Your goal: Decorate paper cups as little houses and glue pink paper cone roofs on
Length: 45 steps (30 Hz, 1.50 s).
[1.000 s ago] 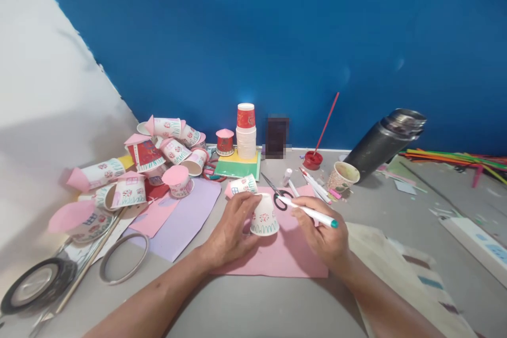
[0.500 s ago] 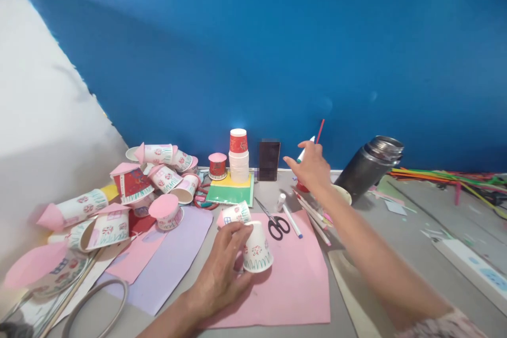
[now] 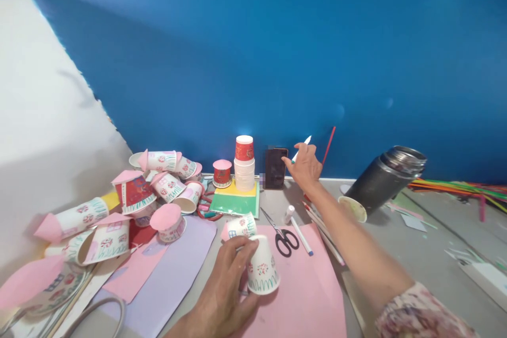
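A white paper cup [image 3: 263, 269] with red flowers and green grass strokes stands upside down over the pink sheet [image 3: 301, 306], and my left hand [image 3: 229, 280] grips its left side. My right hand [image 3: 304, 166] is raised near the blue wall, fingers closed on a white marker [image 3: 303, 149] with a green end; its thumb sticks out to the left. Behind the held cup lies another decorated cup [image 3: 242, 225]. Black-handled scissors [image 3: 285, 240] and a white marker with a blue end [image 3: 303, 236] rest on the pink sheet.
Many decorated cups [image 3: 132, 190] with pink paper tops are piled at the left. A cup stack [image 3: 244, 169] stands on a green and yellow packet [image 3: 233, 203]. There is a dark phone [image 3: 276, 169] by the wall, and a black flask [image 3: 380, 179] leans at the right.
My right hand has moved slightly left relative to the things behind it, and the marker shows more clearly in it. The view has shifted a little. My left hand still holds the cup.
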Tool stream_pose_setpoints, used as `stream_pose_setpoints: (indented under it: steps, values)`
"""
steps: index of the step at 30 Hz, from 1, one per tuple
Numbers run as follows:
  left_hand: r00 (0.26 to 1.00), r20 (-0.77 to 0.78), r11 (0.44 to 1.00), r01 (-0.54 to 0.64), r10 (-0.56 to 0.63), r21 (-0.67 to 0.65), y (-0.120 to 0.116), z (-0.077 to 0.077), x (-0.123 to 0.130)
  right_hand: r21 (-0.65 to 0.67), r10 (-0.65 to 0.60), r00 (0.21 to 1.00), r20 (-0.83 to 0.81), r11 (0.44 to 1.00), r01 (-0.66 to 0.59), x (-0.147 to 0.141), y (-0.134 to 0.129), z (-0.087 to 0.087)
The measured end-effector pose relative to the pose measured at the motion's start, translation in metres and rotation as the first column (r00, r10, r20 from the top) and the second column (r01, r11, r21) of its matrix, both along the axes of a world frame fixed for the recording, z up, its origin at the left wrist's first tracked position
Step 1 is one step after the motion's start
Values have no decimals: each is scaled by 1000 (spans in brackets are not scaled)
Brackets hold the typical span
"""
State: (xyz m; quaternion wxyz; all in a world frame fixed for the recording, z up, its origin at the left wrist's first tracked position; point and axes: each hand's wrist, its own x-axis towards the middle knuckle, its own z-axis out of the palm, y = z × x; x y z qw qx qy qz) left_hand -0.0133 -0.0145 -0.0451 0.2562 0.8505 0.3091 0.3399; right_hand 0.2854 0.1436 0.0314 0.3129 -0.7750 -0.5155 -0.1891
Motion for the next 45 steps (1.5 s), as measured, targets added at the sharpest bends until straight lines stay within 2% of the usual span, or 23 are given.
stream_pose_setpoints:
  steps: [5, 8, 10, 12, 14, 15, 17, 19, 22, 24, 27, 30, 32, 38, 45]
  values:
    - [1000, 4, 1000, -7, 7, 3, 0, 3, 1, 10, -8, 1000, -12, 1000, 8, 3, -1, -5]
    - [1000, 21, 1000, -6, 7, -12, 0, 4, 0, 51, 11, 1000, -13, 999, -11, 8, -15, 3]
    - [999, 45, 1000, -2, 3, -24, 1, 5, 0, 187, 119, 993, 11, 975, -119, 11, -34, 14]
    - [997, 76, 999, 9, -5, -52, 1, 7, 1, 333, 280, 959, 52, 900, -281, 9, -63, 27]
    - [994, 105, 995, 17, -6, -99, 1, 12, 3, 418, 434, 900, 46, 810, -412, 1, -101, 38]
    - [992, 124, 993, 15, 0, -117, 1, 15, 4, 439, 490, 872, -5, 784, -439, -5, -122, 42]
    - [993, 120, 994, -4, 17, -108, 0, 21, 6, 440, 591, 784, -192, 766, -469, -21, -162, 47]
    - [993, 120, 999, -6, 11, -47, 1, 24, 8, 450, 676, 650, -347, 728, -517, -37, -195, 45]
    - [990, 132, 998, 51, -55, 29, 3, 24, 8, 451, 749, 503, -431, 661, -600, -58, -224, 28]
    - [990, 120, 997, 68, -73, 49, 4, 23, 7, 436, 763, 468, -446, 642, -631, -67, -231, 13]
    - [989, 107, 994, 98, -104, 56, 4, 20, 6, 395, 731, 535, -425, 681, -617, -69, -229, -6]
    - [989, 99, 993, 109, -114, 54, 3, 17, 7, 360, 705, 580, -408, 708, -608, -67, -225, -17]
    - [991, 74, 993, 107, -110, 44, 2, 15, 9, 334, 712, 571, -408, 699, -633, -66, -224, -22]
    - [992, 19, 991, 121, -122, 52, 1, 13, 9, 290, 786, 518, -336, 610, -737, -70, -225, -30]
    - [991, 7, 990, 131, -131, 58, -1, 15, 10, 285, 813, 517, -266, 579, -764, -74, -223, -31]
